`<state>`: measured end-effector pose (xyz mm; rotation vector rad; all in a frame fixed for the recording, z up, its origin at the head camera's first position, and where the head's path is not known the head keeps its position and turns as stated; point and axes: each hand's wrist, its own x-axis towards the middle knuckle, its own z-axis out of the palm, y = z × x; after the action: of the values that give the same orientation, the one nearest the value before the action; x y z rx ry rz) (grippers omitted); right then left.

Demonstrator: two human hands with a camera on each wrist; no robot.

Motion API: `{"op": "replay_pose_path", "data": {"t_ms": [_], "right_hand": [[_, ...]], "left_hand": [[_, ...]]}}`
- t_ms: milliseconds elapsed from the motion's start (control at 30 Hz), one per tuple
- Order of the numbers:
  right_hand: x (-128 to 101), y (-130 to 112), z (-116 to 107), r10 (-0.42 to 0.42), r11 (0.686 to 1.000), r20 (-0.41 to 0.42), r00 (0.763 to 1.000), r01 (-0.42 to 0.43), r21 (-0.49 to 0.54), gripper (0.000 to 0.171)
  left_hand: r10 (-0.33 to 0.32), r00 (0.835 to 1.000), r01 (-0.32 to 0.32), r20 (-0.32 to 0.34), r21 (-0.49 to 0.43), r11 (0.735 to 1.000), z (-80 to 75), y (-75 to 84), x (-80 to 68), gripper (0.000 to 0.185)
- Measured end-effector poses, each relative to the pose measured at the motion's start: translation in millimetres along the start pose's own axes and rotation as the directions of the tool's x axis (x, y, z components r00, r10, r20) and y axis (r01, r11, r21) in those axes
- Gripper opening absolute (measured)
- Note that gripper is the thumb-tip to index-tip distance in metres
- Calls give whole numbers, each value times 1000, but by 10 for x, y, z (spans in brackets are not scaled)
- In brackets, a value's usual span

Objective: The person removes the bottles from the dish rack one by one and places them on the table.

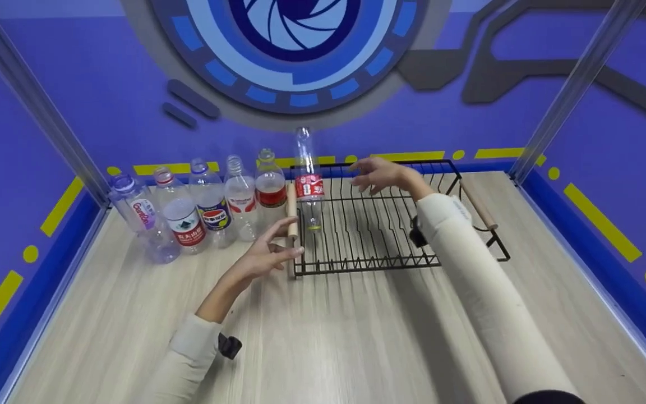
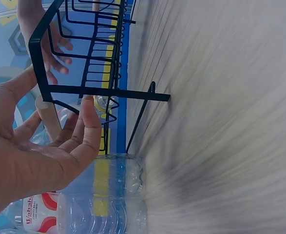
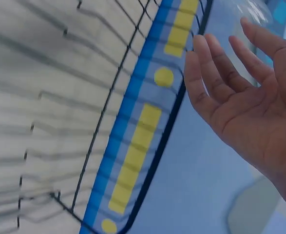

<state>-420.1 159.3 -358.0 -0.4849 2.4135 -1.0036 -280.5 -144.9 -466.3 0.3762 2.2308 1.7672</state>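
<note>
5 clear plastic bottles (image 1: pixel 205 205) stand in a row on the wooden table (image 1: pixel 323 336)

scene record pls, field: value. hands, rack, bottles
left hand: open, empty, beside the rack's wooden handle
right hand: open, empty, above the rack's far rail
rack: black wire, on the wooden table
bottle in rack: clear, red label, inverted at the left end
bottles on table: five in a row, left of the rack
contact with inverted bottle: none visible
</note>
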Motion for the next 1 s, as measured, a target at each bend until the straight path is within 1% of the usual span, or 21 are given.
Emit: {"op": "replay_pose_path", "data": {"t_ms": [100, 200, 333, 400, 500, 633, 667, 733, 800, 900, 1000], "right_hand": [[101, -65, 153, 51, 997, 48, 998, -53, 58, 56], [163, -157, 278, 107, 986, 95, 990, -118, 118, 63], [209, -298, 399, 175, 972, 133, 976, -193, 137, 73], [232, -362, 464, 215, 959, 147, 966, -237, 153, 78], [274, -438, 566, 253, 940, 174, 952, -284, 187, 78], [328, -511, 687, 277, 925, 164, 947, -309, 220, 70], [335, -517, 706, 284, 924, 157, 946, -313, 218, 71], [341, -516, 730, 303, 921, 148, 941, -329, 208, 67], [345, -504, 742, 319, 917, 152, 935, -345, 198, 63], [356, -482, 751, 321, 920, 161, 933, -347, 181, 59], [379, -468, 760, 294, 924, 162, 942, -324, 204, 74]], "left_hand": [[-15, 1000, 15, -1, -9, 1000, 8, -9, 0, 75], [-22, 1000, 22, -5, -18, 1000, 12, -13, 2, 75], [-18, 1000, 18, 5, -23, 1000, 22, -17, 6, 76], [-14, 1000, 14, 5, -26, 1000, 25, -19, 9, 76], [-15, 1000, 15, -1, -32, 999, 30, -25, 18, 75], [-22, 1000, 22, 0, -26, 999, 14, -27, 14, 74], [-23, 1000, 23, 1, -22, 999, 13, -28, 16, 74], [-21, 1000, 21, 3, -17, 1000, 17, -29, 21, 74], [-21, 1000, 21, 3, -21, 1000, 22, -30, 25, 74], [-24, 1000, 24, 0, -29, 999, 23, -33, 26, 74], [-31, 1000, 31, -3, -36, 999, 13, -37, 17, 74]]}}
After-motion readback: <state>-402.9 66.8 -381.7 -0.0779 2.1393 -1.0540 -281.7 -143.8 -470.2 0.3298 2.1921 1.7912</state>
